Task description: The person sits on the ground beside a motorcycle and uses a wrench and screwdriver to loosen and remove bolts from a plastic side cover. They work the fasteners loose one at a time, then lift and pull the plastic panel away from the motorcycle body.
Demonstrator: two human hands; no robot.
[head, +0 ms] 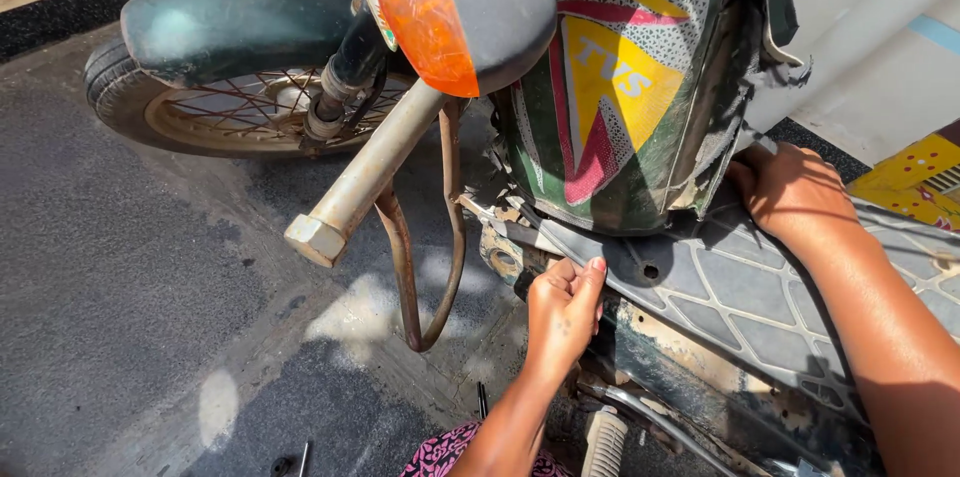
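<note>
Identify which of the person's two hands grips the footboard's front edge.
The left hand, curled on the grey footboard edge; the right hand rests higher, beside the green body panel.

One head view only; it looks steeply down, close in, at the scooter's [640,87] front, wheel [230,97] upper left; pavement [120,287] fills lower left.

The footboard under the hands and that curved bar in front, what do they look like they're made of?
The footboard looks like grey moulded plastic, matte, with a raised diamond grid; the left hand grips its edge. The curved bar seems to be steel tube: brown rust covers it. The right hand presses beside the green body panel.
</note>
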